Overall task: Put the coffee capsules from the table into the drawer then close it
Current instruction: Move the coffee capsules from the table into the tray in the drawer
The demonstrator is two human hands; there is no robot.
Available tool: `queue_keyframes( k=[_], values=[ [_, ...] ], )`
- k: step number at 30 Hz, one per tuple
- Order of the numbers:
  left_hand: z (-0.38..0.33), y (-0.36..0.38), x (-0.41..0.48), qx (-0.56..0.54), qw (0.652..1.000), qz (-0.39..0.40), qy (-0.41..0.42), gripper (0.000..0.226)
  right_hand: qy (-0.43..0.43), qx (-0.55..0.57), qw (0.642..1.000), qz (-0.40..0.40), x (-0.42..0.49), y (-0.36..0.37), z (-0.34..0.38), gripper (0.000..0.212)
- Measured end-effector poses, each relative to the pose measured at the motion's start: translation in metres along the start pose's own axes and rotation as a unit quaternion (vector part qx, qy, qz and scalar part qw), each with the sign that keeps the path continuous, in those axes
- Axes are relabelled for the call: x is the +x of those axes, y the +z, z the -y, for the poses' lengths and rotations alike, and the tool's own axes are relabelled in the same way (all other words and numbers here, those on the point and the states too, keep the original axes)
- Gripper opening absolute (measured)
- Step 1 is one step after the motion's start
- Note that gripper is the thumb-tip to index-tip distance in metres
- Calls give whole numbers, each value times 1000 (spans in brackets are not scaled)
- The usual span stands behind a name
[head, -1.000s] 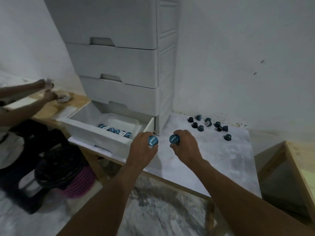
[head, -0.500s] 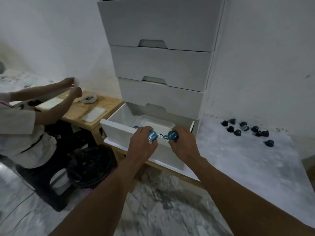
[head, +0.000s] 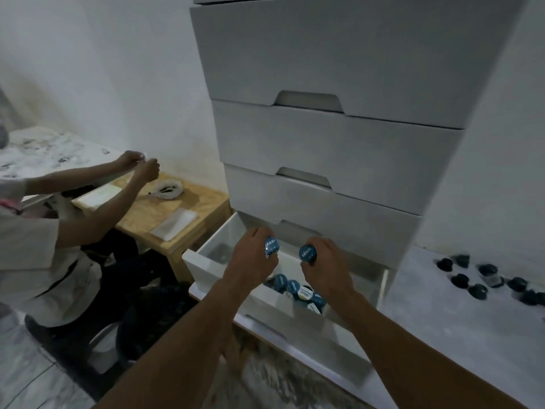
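The bottom drawer (head: 203, 262) of a grey plastic drawer tower (head: 339, 143) stands pulled out. Several blue-lidded coffee capsules (head: 295, 289) lie inside a clear tray in it. My left hand (head: 253, 258) grips one blue capsule (head: 271, 246) above the open drawer. My right hand (head: 327, 267) grips another blue capsule (head: 307, 253) beside it, also over the drawer. Several dark capsules (head: 486, 280) lie on the marble-patterned table (head: 442, 326) at the right, close to the wall.
Another person (head: 44, 246) sits at the left, both hands raised over a low wooden table (head: 177, 214) with a tape roll and papers. A dark bin (head: 153, 314) stands on the floor left of the drawer. Three upper drawers are closed.
Both my hands carried their capsules left from the table edge and now hover over the open drawer. My view swung left and closer to the drawer tower.
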State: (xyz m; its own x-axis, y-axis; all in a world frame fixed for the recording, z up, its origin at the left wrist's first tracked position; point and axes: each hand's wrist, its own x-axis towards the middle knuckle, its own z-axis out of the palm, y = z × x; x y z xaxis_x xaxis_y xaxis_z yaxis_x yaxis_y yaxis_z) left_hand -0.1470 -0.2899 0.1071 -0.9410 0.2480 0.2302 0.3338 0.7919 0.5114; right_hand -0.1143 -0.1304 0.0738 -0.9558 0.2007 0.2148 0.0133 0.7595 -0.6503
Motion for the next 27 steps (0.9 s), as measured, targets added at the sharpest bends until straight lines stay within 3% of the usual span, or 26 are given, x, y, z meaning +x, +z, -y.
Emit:
queue_keyframes(
  k=[9, 17, 27],
  values=[
    [42, 41, 65, 79, 991, 109, -11, 38, 46, -2, 996, 82, 50, 61, -25, 41],
    [81, 68, 112, 47, 976, 212, 8, 38, 110, -13, 989, 100, 74, 94, -38, 42],
    [132, 89, 169, 30, 939, 304, 161, 36, 210, -46, 975, 64, 93, 125, -28, 53]
  ],
)
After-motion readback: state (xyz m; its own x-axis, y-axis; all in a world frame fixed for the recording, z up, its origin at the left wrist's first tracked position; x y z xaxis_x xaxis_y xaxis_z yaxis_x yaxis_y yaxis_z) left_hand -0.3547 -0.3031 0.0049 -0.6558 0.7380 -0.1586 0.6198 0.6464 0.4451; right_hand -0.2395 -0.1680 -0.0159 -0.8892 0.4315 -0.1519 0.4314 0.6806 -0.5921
